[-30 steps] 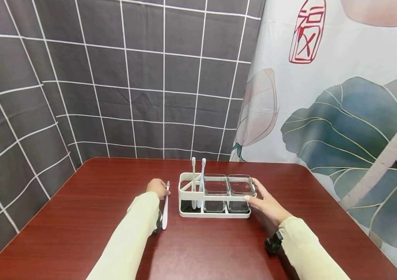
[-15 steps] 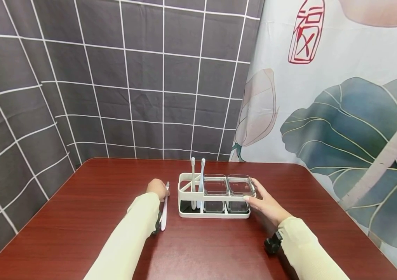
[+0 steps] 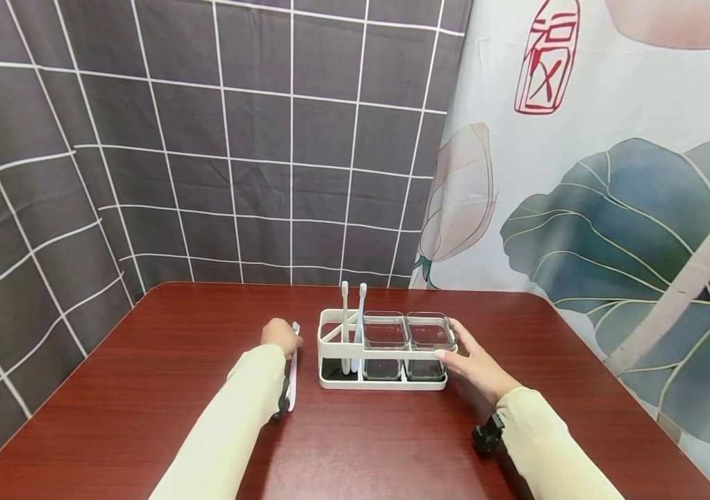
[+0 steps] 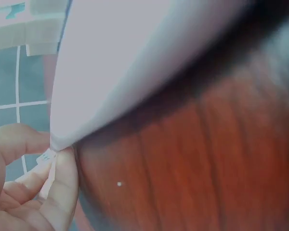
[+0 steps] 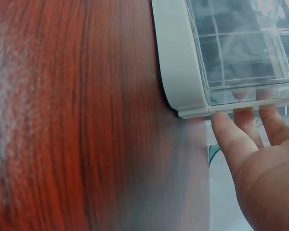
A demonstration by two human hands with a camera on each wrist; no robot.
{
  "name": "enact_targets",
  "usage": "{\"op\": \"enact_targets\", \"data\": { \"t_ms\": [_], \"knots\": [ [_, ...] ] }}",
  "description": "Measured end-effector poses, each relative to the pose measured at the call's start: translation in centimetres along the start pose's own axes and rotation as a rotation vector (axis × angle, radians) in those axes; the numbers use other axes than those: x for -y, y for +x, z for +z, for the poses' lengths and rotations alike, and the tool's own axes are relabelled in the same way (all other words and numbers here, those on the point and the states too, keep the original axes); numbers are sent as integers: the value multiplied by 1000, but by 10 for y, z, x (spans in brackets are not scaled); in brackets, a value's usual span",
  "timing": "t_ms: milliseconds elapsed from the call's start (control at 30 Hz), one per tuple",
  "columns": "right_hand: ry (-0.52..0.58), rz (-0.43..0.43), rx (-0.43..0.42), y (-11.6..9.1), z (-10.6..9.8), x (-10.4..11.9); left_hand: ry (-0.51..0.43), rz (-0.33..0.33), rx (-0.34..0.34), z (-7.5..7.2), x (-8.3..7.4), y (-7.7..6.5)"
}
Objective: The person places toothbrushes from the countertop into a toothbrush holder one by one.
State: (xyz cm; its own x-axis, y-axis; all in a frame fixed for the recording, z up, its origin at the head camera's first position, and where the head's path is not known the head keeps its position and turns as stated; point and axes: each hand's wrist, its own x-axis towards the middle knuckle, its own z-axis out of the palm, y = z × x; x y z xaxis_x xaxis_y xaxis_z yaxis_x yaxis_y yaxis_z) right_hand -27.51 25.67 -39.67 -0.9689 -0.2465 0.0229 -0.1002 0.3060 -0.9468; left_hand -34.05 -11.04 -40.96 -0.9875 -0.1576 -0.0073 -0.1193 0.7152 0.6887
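Observation:
My left hand (image 3: 281,338) pinches a pale pinkish-white toothbrush (image 3: 293,378) near its head, left of the holder. The brush points away from me, its handle toward me. In the left wrist view the handle (image 4: 115,57) looms large and blurred, and thumb and fingers meet at its far end. A white toothbrush holder (image 3: 386,353) stands on the table, with two toothbrushes upright in its left part: a whitish one (image 3: 345,319) and a light blue one (image 3: 360,319). My right hand (image 3: 476,361) holds the holder's right end, thumb in front, other fingers at the side and behind.
Two clear square cups (image 3: 386,332) sit in the middle and right of the holder. Everything stands on a reddish-brown table (image 3: 174,389). Behind it hang a grey gridded cloth (image 3: 255,187) and a white cloth with leaf prints (image 3: 611,222).
The toothbrush in my left hand has shifted slightly left and turned a little, so its head sits closer to the fingers. My right hand and the holder stay put.

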Motion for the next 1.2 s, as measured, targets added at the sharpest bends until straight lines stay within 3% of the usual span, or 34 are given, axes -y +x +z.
{"op": "enact_targets", "data": {
  "t_ms": [333,567,833,1200],
  "knots": [
    [3,1,0,0,0,0,-262,-75,42,-4,1,0],
    [-3,2,-3,0,0,0,-375,-74,13,-13,-7,-6],
    [-21,3,-18,0,1,1,-547,-70,45,-19,-8,-6],
    [-68,7,-53,1,0,7,-627,-55,65,-37,-17,-11]
  ]
}}
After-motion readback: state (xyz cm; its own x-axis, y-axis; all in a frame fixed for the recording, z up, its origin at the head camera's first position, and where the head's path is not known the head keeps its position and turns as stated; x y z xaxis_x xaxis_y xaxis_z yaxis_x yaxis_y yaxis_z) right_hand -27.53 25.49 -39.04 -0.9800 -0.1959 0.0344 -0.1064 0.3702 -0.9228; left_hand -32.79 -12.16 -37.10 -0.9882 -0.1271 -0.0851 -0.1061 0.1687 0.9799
